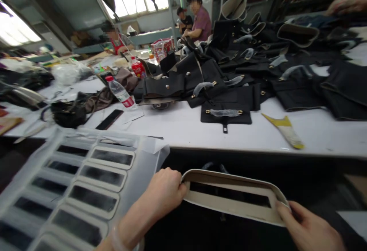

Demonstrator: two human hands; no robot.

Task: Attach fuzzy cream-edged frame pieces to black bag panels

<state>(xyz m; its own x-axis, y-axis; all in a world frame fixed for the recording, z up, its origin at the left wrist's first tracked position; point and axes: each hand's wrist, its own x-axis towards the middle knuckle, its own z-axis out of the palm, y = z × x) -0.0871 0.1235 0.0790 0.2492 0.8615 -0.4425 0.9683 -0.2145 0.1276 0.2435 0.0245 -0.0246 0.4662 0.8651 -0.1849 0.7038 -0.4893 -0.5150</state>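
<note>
In the head view, gripped one end of a pale rim (229, 206) with the left hand (164, 188), curled into a fist about it. Pinched the opposite end with the right hand (306, 224), thumb over the near edge. Saw a long dark stretch within the rim, between the two hands; could not tell it for a panel or a gap. Made out a dark curved handle (213, 165) just beyond the rim, between the hands. Noted rows of pale-edged dark panels (93, 197) on a cloudy plastic sheet (147, 159), to the left of the left hand and under its forearm. Found a white surface (172, 128) beyond both hands. Spotted on it, ahead of the right hand, a yellow-ended piece (286, 130), and ahead of the gap between the hands, a black flap (226, 119) with a wrapped handle. Saw a heap of black bags (243, 94) farther off. Noticed a phone (109, 119) and a clear bottle (122, 94) ahead and left of the left hand. Glimpsed a person in a purple top (202, 25) well beyond the hands.
</note>
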